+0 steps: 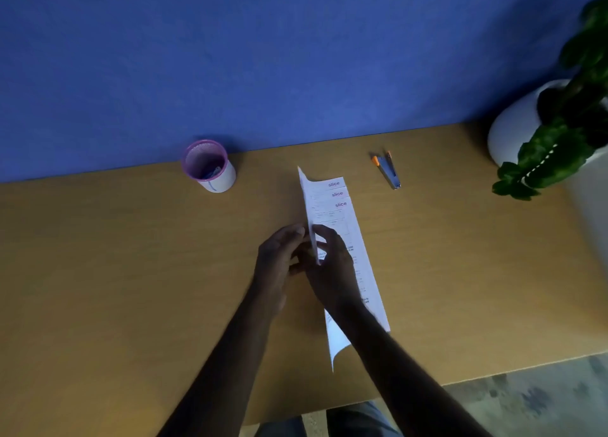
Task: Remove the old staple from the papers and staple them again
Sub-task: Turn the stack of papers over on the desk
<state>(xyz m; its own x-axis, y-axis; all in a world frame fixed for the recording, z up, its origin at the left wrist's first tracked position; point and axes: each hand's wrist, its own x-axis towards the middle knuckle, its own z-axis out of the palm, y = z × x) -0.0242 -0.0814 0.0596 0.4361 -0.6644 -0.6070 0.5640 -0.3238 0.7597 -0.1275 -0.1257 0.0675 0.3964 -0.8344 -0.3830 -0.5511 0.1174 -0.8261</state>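
Observation:
A stack of narrow white papers [342, 213] printed "slice" lies lengthwise on the wooden desk [131, 255], its left edge lifted off the surface. My left hand [278, 262] and my right hand [332, 272] meet at that raised left edge about midway along, fingers pinching the paper. The staple itself is too small to make out. A grey stapler with orange ends [387, 170] lies apart on the desk, up and to the right of the papers.
A pink-rimmed white mesh cup [208, 166] stands at the back left by the blue wall. A white pot with a green plant [543, 130] fills the right back corner. The desk's front edge runs at the lower right above a grey floor.

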